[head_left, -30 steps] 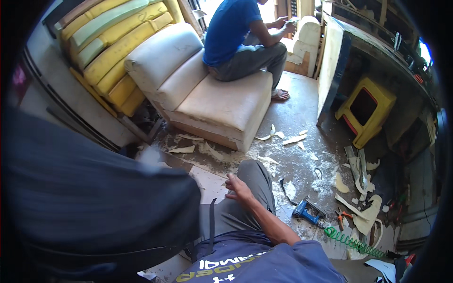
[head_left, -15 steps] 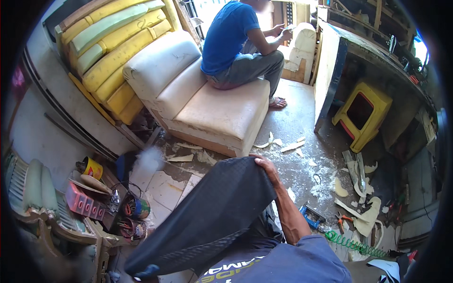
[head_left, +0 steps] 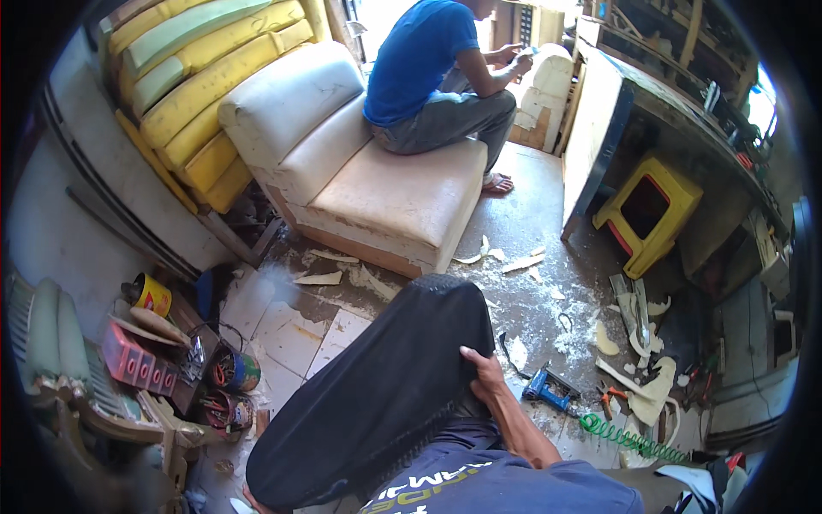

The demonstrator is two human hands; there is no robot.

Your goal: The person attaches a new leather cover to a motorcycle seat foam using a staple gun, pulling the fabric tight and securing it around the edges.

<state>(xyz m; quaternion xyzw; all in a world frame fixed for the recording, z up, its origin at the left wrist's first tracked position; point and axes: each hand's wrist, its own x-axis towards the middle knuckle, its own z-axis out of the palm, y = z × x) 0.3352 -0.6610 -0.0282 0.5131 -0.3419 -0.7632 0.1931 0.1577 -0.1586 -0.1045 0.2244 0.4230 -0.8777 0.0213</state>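
A long black piece of fabric (head_left: 377, 385) lies across my lap, stretched over a rounded form whose core is hidden. My right hand (head_left: 486, 374) grips its right edge, thumb on top and fingers tucked out of sight behind. At the lower left end, only a sliver of my left hand (head_left: 252, 499) shows beside the fabric, its fingers hidden. To the right of my right hand, a blue staple gun (head_left: 550, 390) with a green coiled air hose (head_left: 629, 439) rests on the floor.
Ahead, a person in blue sits on a white padded seat (head_left: 394, 184). Foam scraps (head_left: 606, 338) and orange-handled pliers (head_left: 610, 398) litter the floor. Yellow stool (head_left: 651, 214) stands under the bench at right. Tins (head_left: 233, 370) and a red box (head_left: 137, 360) are at left.
My right hand has moved from the far corner of the black fabric down to its right edge. The fabric lies smoother, its far end rounded. Part of my left hand has come into view.
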